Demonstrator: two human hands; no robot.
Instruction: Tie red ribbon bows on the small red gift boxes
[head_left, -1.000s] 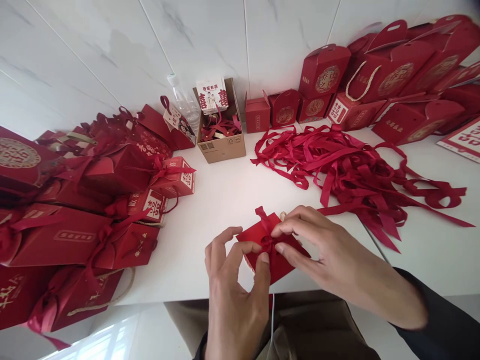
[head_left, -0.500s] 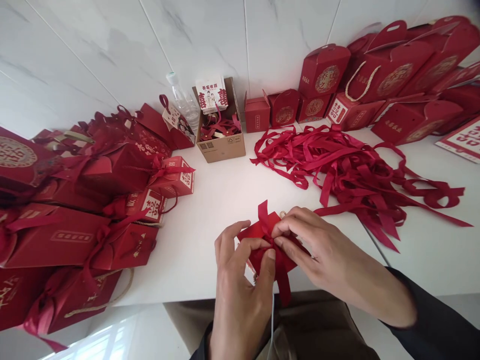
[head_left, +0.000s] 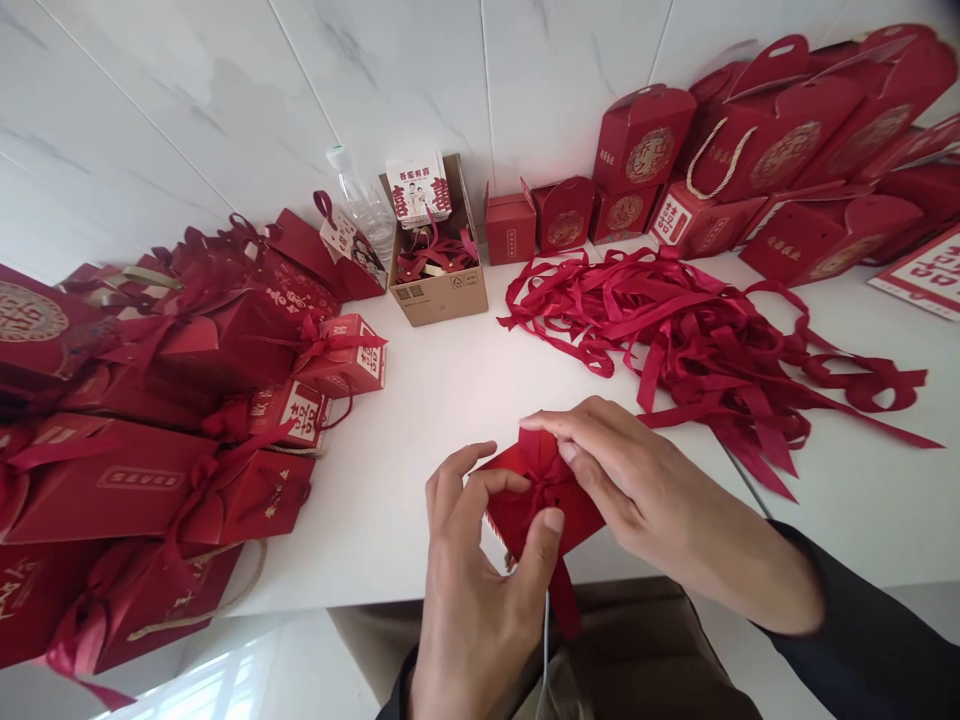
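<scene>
A small red gift box (head_left: 581, 515) sits at the table's front edge, with a red ribbon (head_left: 538, 470) knotted across its top. One ribbon tail hangs over the front edge towards my lap. My left hand (head_left: 487, 560) is curved about the box's left side, thumb and index finger apart on either side of the knot; nothing shows between them. My right hand (head_left: 622, 480) comes in from the right, thumb and fingers closed on the ribbon's upper part behind the knot. The box's right rear corner is hidden beneath this hand.
Several ribbon-tied red boxes (head_left: 150, 480) crowd the left side. A cardboard box (head_left: 442, 300) holding cards and ribbons stands near the wall, beside a clear plastic bottle (head_left: 360, 200). Loose red ribbons (head_left: 675, 340) lie in a tangled heap at right, before stacked red boxes (head_left: 780, 140).
My left thumb and index finger have parted at the knot. My right hand has moved from the knot to the upper ribbon part, which now lies lower and spread wider.
</scene>
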